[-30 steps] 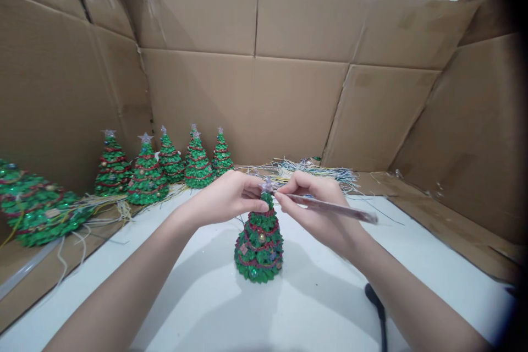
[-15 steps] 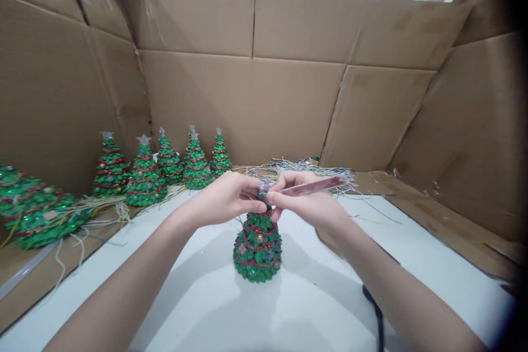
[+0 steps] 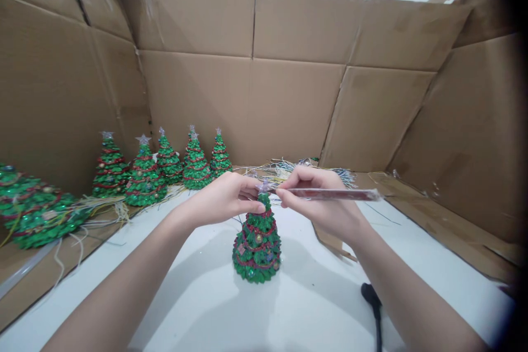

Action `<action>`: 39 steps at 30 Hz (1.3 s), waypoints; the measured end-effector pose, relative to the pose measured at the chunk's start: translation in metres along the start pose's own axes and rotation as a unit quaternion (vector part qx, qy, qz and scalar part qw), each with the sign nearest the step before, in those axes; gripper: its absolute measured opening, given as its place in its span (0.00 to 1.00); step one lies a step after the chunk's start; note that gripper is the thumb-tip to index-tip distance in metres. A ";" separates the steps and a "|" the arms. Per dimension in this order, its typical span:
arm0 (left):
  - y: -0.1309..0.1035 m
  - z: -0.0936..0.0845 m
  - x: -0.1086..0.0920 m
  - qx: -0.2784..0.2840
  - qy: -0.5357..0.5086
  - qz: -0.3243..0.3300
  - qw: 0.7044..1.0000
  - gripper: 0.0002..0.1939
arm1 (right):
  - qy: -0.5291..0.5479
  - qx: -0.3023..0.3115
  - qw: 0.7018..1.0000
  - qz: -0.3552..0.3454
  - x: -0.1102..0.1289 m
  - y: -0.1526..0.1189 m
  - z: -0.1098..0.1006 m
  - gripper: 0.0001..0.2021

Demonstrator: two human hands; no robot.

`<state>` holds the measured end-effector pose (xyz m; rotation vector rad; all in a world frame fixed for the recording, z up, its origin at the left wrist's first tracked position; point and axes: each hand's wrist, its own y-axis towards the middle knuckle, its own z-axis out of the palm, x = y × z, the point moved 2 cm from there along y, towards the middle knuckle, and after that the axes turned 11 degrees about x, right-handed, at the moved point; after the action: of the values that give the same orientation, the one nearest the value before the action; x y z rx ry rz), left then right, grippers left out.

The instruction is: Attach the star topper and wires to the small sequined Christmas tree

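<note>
A small green Christmas tree (image 3: 258, 247) with red garland and bead ornaments stands upright on the white table (image 3: 231, 313). A clear star (image 3: 264, 187) tops it. My left hand (image 3: 231, 198) grips the tree's upper part from the left, thumb in front and fingers behind. To the right of the star, my right hand (image 3: 317, 198) pinches a slim stick-like tool with a dark red handle (image 3: 342, 194). The tool lies nearly level, its thin tip at or close to the star; whether it touches cannot be made out.
Several similar trees (image 3: 145, 176) stand at the back left, and a larger-looking one (image 3: 37, 209) leans at the far left. Loose wires (image 3: 289, 168) lie along the back. Cardboard walls (image 3: 198, 88) enclose the table. A black cable (image 3: 373, 300) lies at the lower right.
My right hand has moved right, away from the treetop, and the tool has turned closer to level. The star shows more clearly. My left hand has barely moved.
</note>
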<state>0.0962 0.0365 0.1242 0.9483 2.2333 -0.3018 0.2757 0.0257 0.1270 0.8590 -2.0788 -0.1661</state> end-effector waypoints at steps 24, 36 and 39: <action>-0.001 0.000 -0.003 -0.004 0.022 0.002 1.000 0.11 | -0.072 -0.014 0.997 -0.020 0.010 0.000 0.010 0.11; -0.001 0.000 -0.002 -0.010 0.027 0.002 1.000 0.11 | 0.069 0.016 0.996 0.048 -0.003 0.010 0.006 0.11; -0.001 0.000 -0.002 -0.011 0.026 0.001 1.000 0.11 | 0.095 0.029 0.994 0.052 -0.008 0.011 0.006 0.12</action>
<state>0.0965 0.0342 0.1255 0.9558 2.2778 -0.2554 0.2682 0.0379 0.1227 0.7680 -1.9517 0.0309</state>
